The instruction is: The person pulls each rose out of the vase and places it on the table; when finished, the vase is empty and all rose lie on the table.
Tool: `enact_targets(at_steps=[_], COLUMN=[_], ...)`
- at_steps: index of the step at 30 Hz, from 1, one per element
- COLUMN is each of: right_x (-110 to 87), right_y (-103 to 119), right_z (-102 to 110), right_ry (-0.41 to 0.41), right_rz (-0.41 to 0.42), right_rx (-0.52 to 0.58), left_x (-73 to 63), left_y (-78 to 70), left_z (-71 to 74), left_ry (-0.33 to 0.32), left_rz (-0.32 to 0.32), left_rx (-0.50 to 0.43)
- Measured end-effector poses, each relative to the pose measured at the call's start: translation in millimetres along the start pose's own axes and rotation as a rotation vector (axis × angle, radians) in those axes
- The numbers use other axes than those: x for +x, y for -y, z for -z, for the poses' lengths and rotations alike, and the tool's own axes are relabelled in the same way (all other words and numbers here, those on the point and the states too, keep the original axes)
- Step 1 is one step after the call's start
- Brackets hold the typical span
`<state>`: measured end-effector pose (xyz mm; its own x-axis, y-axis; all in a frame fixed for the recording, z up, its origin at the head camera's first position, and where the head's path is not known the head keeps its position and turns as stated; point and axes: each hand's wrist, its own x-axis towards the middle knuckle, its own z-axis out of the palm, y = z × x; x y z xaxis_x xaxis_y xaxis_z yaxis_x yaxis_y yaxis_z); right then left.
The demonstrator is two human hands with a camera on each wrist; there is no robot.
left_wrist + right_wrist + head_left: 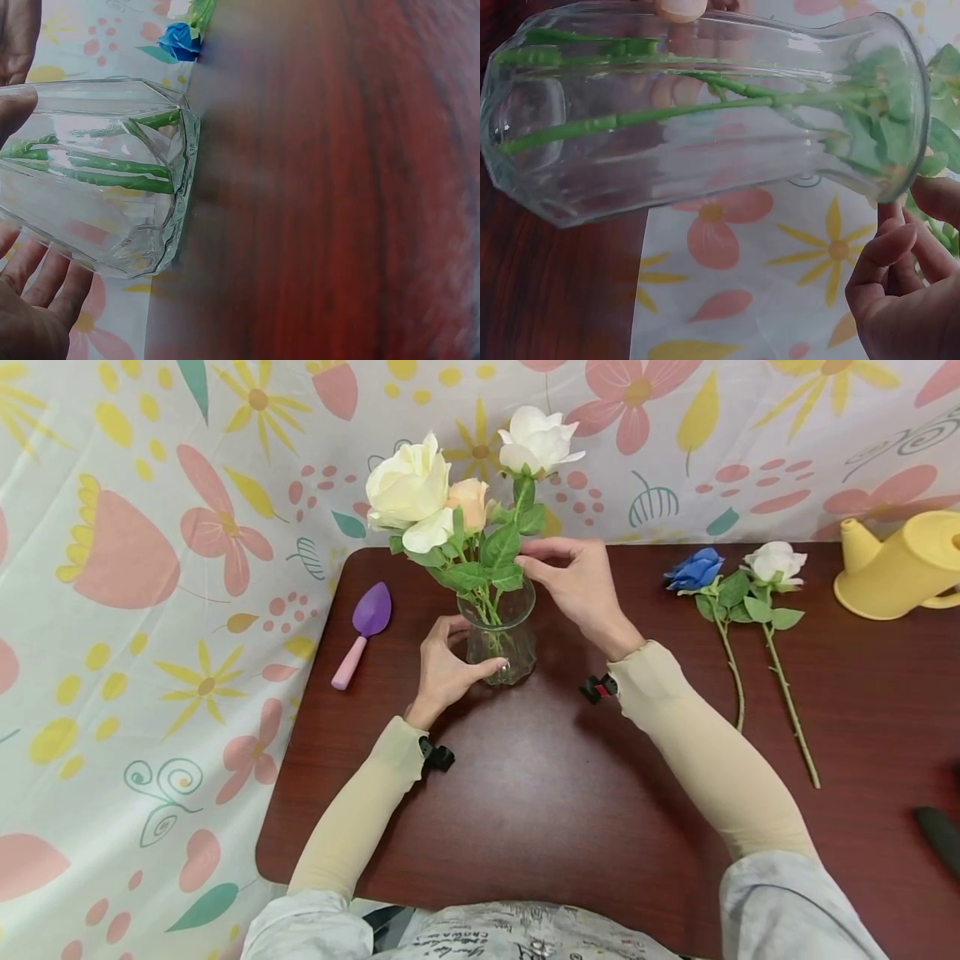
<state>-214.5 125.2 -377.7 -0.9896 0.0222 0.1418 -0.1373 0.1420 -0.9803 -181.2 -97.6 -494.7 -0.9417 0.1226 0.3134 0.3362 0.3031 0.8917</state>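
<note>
A clear glass vase [501,647] stands on the table, holding a cream rose [411,485], a smaller peach rose [468,505] and a taller white rose [538,439]. My left hand [444,672] grips the vase low down, thumb across its front and fingers round the far side. By the rim, my right hand [581,581] pinches at the white rose's leafy stem with thumb and forefinger; leaves partly hide the fingertips. Through the glass in the right wrist view, green stems [615,120] run down toward the base. The right hand [907,277] is just outside the rim there.
On the right lie a blue rose [696,570] and another white rose [776,564] with long stems. Beyond them stands a yellow watering can [896,568]. A purple trowel [372,608] with a pink handle lies left of the vase. Floral cloth [225,610] hangs behind the table.
</note>
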Motion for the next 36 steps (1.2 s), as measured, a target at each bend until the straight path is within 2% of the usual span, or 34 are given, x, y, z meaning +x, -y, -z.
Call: enact_targets(at_steps=[21,28,36], right_x=[15.3,14.7,12.7], right_y=[4,3,2], right_z=[-18,-19,-20], right_ry=[0.0,0.002,-0.046], right_rz=[-0.071,-0.042,-0.006], right_rx=[-0.063,-0.062,-0.032], left_x=[0.4,0.9,0.8], left_y=[-1.1,-0.3,0.3], left_z=[0.5,0.7,0.9], left_ry=[0.013,0.01,0.012], left_rz=[0.007,0.013,0.013], left_rx=[0.016,0.021,0.021])
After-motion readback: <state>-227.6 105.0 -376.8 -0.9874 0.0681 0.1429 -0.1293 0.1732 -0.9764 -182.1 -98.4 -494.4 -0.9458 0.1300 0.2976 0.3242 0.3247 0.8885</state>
